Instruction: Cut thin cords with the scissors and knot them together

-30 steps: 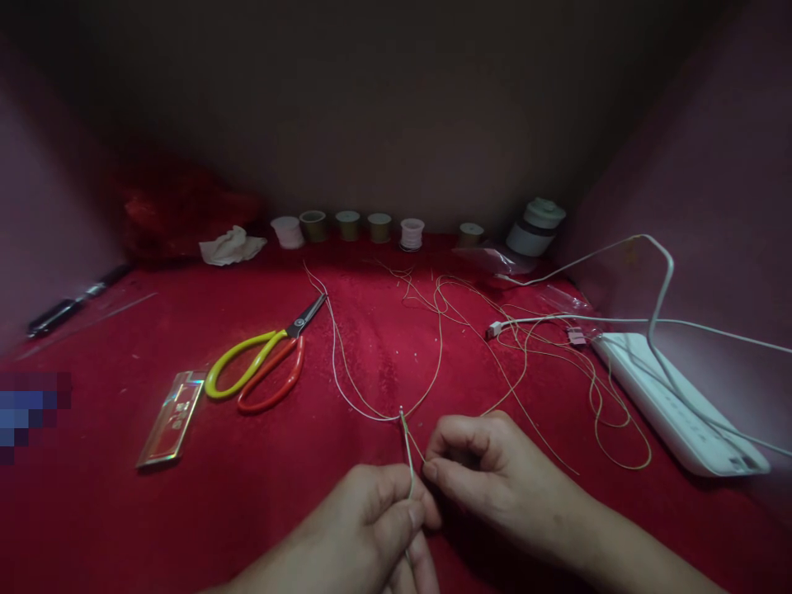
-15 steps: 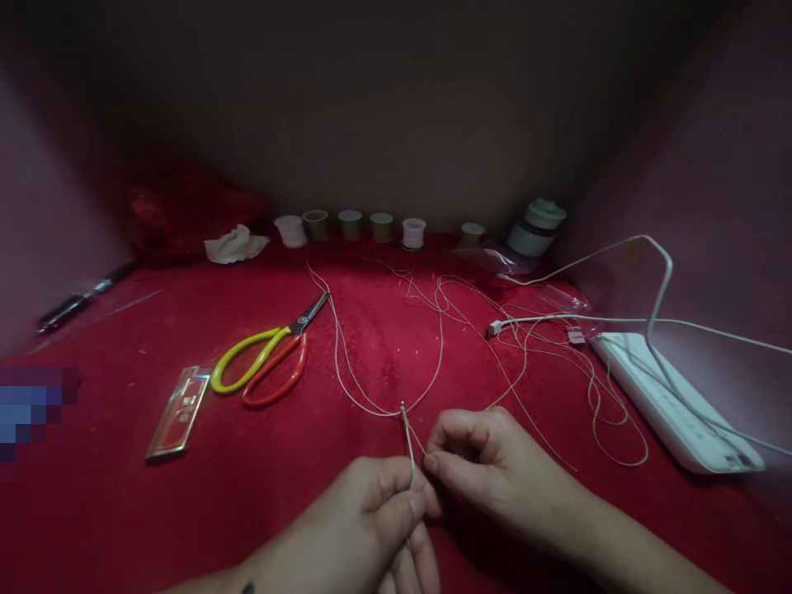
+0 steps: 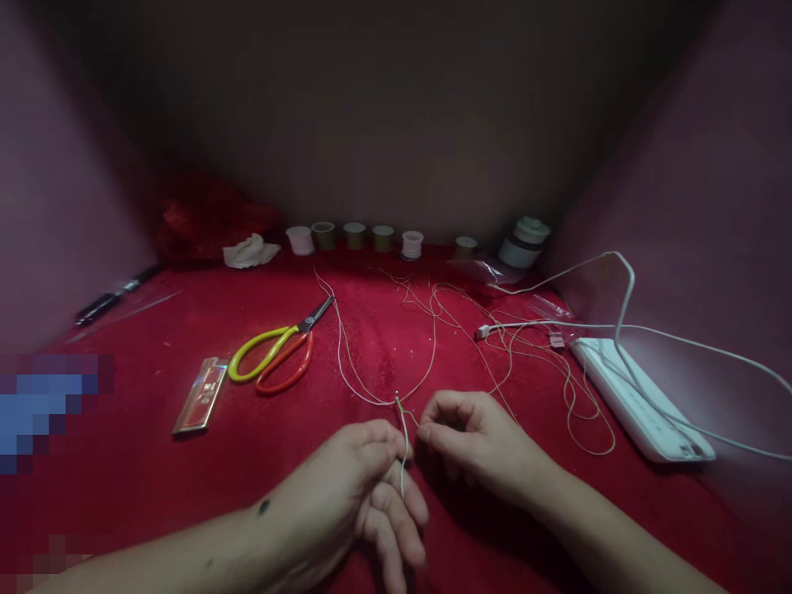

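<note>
My left hand (image 3: 365, 487) is palm up at the bottom centre, its fingers loosely curled and apart. Across them lies the loose end of a pale cord (image 3: 405, 437). To its right, my right hand (image 3: 473, 433) pinches a thin tan cord (image 3: 410, 415) between thumb and index finger. Both cords meet at a small knot (image 3: 397, 400) just above the hands, where something tiny and shiny shows. From the knot, thin strands curve away up the red cloth, a pale one (image 3: 343, 371) to the left and a tan one (image 3: 433, 346) to the right.
Scissors (image 3: 285, 355) and a shiny card packet (image 3: 203, 396) lie left. Several spools (image 3: 383, 239), a crumpled tissue (image 3: 251, 251) and a lidded jar (image 3: 525, 242) stand or lie at the back. Tangled cord (image 3: 582, 412), a white cable (image 3: 624, 301) and a white power bank (image 3: 643, 400) lie right.
My left fingers have spread and the thumb has come off the pale cord. My right hand keeps its pinch, the tan cord now slacker. The whole view has shifted slightly.
</note>
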A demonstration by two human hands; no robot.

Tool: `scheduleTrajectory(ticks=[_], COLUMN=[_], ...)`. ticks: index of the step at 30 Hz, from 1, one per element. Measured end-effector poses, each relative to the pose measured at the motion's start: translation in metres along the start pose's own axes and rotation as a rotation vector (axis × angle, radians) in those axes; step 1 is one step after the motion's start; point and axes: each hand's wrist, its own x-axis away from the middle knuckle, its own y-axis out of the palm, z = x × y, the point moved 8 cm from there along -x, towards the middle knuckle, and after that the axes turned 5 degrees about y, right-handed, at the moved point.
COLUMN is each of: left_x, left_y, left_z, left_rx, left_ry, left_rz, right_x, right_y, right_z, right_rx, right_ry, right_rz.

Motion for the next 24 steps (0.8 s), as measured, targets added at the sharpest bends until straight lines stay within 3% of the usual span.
scheduleTrajectory(ticks=[5, 11, 14, 18, 21, 24], left_x=[0.001, -0.001, -0.002, -0.004, 0.000, 0.014], left_y=[0.001, -0.001, 0.008, 0.024, 0.028, 0.017], left_z=[0.005, 0.013, 0.012, 0.002, -0.004, 0.000], left_rx=[-0.033, -0.001, 0.044, 0.066, -0.112, -0.495], left_ry=[-0.023, 0.108, 0.150, 0.057, -0.043, -0.124], left_rz=[-0.017, 0.003, -0.043, -0.151, -0.222, -0.232], right_x=[-0.001, 0.006, 0.008, 0.007, 0.002, -0.001], right_y=[-0.001, -0.002, 0.005, 0.011, 0.012, 0.007], right_z=[0.001, -0.009, -0.008, -0.008, 0.000, 0.007], right_rx=[-0.122, -0.193, -0.214, -0.354, -0.434, -0.468], right_ry=[0.006, -0.043, -0.033, -0.084, -0.034, 0.021], right_rz=[0.018, 0.110, 0.100, 0.045, -0.047, -0.119])
